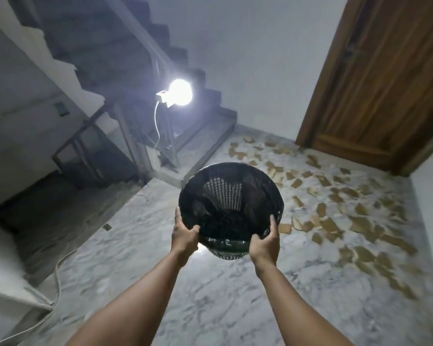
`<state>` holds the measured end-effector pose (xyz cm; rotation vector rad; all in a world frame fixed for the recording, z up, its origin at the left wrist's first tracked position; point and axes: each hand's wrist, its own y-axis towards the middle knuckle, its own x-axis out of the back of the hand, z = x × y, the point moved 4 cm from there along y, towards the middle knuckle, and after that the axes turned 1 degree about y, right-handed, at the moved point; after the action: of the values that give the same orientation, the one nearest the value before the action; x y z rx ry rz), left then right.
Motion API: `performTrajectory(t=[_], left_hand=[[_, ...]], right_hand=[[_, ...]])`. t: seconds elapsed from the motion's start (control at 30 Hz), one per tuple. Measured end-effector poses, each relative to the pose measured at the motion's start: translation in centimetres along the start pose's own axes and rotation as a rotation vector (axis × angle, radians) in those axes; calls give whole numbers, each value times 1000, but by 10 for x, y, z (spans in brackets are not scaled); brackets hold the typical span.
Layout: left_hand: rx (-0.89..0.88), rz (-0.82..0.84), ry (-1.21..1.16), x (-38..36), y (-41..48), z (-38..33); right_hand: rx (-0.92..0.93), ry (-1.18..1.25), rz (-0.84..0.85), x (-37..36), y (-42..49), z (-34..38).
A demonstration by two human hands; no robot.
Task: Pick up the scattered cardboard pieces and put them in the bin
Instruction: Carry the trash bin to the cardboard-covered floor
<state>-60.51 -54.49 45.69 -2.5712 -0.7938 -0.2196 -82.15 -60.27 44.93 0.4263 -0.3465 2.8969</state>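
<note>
Cardboard pieces (pixel 360 223) lie scattered across the right half of the frame. They are brown scraps, flat on the marble floor (pixel 223 295), spread from the foot of the wooden door (pixel 375 83) at the upper right down toward the lower right corner. Just left of them, at the centre, the black mesh bin (pixel 230 193) is held off the floor and tipped so its mouth faces the camera. A black bag (pixel 225 242) lines it, and the inside is too dark to read.

The left hand (pixel 184 236) grips the near rim at its lower left, fingers curled over the edge. The right hand (pixel 265 242) clamps the rim at its lower right the same way.

Beyond the bin, a bright lamp (pixel 180 92) glares from the stair railing (pixel 85 136), with a white cable (pixel 156 121) hanging below it. The staircase (pixel 160 46) climbs toward the upper left.
</note>
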Motion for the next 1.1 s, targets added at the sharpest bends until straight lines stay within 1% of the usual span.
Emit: performTrajectory(t=[0.07,0.13,0.2,0.37,0.43,0.57,0.67,0.73,0.87,1.0,1.1], left_hand=[[30,93,-22,-40,7,-16],[64,186,-96,-77,19,-33],[76,237,-127,-109,37,-48],[132,237,-171,-168,91,-71],[175,220,-195,-186,124,-80],[150,205,-137,-220,209,-106],[175,223,-109,-240,274,-122],[164,197,-67,-250,314,-131],[167,206,0,-271,374,-151],[161,230,16,-301,444,-154],[184,218,51,-324,493,-150]], right_hand=[[-6,-5,-35,23,32,1],[-29,-5,-65,41,61,1],[-39,-12,-93,52,87,0],[-40,-6,-168,58,152,5],[-34,-15,-161,46,182,11],[-27,-13,-173,6,252,28],[-54,-16,-180,-29,302,43],[-88,-31,-163,-52,333,52],[-181,-55,-147,-85,388,57],[-274,-74,-112,-116,457,45],[-334,-117,-77,-141,507,24]])
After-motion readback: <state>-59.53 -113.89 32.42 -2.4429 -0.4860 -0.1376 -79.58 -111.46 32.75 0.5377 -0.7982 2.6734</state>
